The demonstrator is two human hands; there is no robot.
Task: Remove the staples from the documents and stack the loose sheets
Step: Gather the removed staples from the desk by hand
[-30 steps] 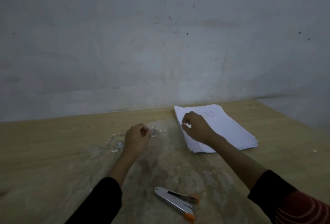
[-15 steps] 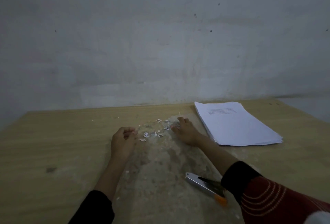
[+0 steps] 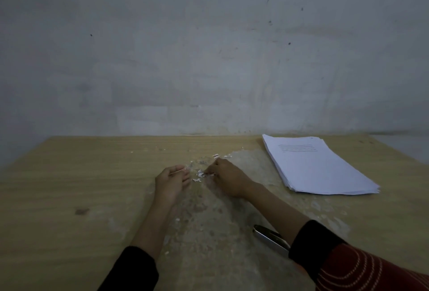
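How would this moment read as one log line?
left hand: palm up, cupped | right hand: picking at scraps | paper stack: untouched, right | stapler: idle

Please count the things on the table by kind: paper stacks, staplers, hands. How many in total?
Paper stack: 1
Stapler: 1
Hands: 2, left hand and right hand
Small white scraps: too many and too small to count
Total without scraps: 4

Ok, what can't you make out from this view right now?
- Stapler: near end hidden under the right forearm, head view.
- Right hand: fingertips curled under, any pinched bit hidden.
- Scraps: too small to tell staples from paper.
- Paper stack: printed lines too blurred to read.
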